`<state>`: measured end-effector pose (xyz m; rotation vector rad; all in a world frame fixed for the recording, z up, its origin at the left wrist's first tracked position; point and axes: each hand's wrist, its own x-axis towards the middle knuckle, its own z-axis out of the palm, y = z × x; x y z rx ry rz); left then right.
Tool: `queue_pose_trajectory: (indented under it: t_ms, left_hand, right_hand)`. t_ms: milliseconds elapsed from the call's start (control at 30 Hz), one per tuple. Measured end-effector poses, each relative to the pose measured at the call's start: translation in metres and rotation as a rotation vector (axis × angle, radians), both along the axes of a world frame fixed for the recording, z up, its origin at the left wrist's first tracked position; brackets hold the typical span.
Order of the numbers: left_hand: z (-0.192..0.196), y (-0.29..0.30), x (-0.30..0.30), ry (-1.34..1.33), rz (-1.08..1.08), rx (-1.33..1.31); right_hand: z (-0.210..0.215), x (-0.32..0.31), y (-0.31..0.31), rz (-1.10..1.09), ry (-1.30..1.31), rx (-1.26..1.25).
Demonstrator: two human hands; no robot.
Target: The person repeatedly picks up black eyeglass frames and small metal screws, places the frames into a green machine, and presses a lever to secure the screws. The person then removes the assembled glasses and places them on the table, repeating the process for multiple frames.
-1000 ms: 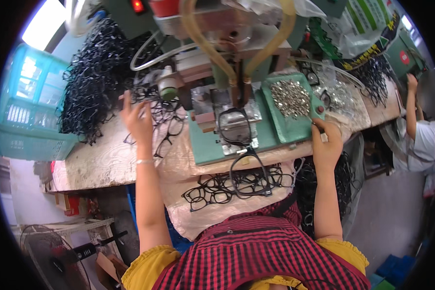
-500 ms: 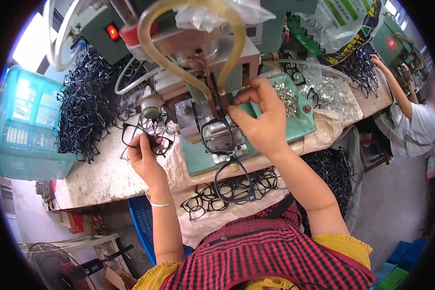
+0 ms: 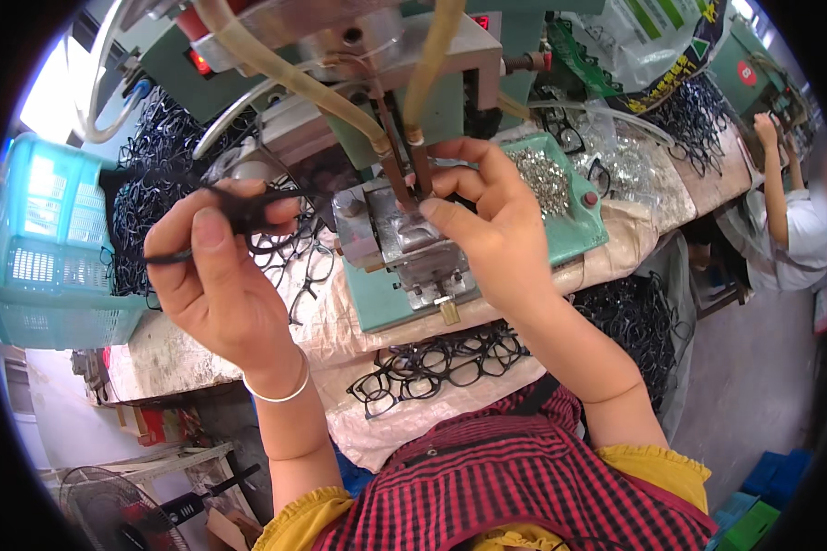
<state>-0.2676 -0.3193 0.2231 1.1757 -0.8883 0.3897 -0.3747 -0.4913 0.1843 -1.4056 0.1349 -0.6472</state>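
Raised to the left of the machine, my left hand (image 3: 230, 285) is closed round a black eyeglass frame (image 3: 248, 209), which is smeared by motion. My right hand (image 3: 492, 216) is at the metal jig (image 3: 412, 234) of a green bench machine, thumb and fingers curled in beside two copper-coloured prongs (image 3: 409, 179). Anything between those fingertips is too small or hidden to name. Tan hoses (image 3: 289, 83) run down to the prongs. No eyeglass frame shows in the jig. To the right of my right hand sits a green tray (image 3: 583, 216) holding small metal parts (image 3: 544, 182).
Black frames are heaped by a turquoise basket (image 3: 50, 239) at left. More frames (image 3: 441, 363) lie on the cloth before me, and another pile (image 3: 629, 321) is at right. A printed plastic bag (image 3: 652, 55) stands behind the tray. A co-worker (image 3: 790, 225) is at far right.
The eyeglass frame that hung at the jig is gone from there. My left hand has risen from the table, nearer to me, with a frame in it. My right hand stays by the prongs.
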Motion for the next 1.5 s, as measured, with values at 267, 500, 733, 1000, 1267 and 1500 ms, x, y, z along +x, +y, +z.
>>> queue_pose_trajectory:
  t_ms: [267, 500, 733, 1000, 1267, 1500]
  left_hand:
    - [-0.047, -0.015, -0.028, -0.617, -0.108, 0.399]
    - [-0.054, -0.017, -0.03, -0.631, -0.134, 0.475]
    - [-0.075, 0.009, -0.07, -0.408, 0.158, 0.479]
    - [-0.072, 0.048, 0.052, -0.332, 0.852, 0.603]
    - [-0.187, 0.051, 0.154, -0.254, 0.673, 1.201]
    - [-0.164, 0.125, 0.124, -0.317, 0.661, 1.196]
  right_hand:
    - [-0.066, -0.044, -0.096, -0.639, 0.196, -0.432]
    - [-0.083, -0.077, -0.096, -0.548, 0.632, -0.874]
    - [-0.095, -0.066, -0.088, -0.632, 0.589, -0.971]
    - [-0.09, -0.053, -0.075, -0.616, 0.292, -0.801]
    - [-0.1, -0.073, -0.083, -0.712, 0.374, -0.772]
    - [-0.099, -0.147, -0.089, -0.834, 0.409, -0.738]
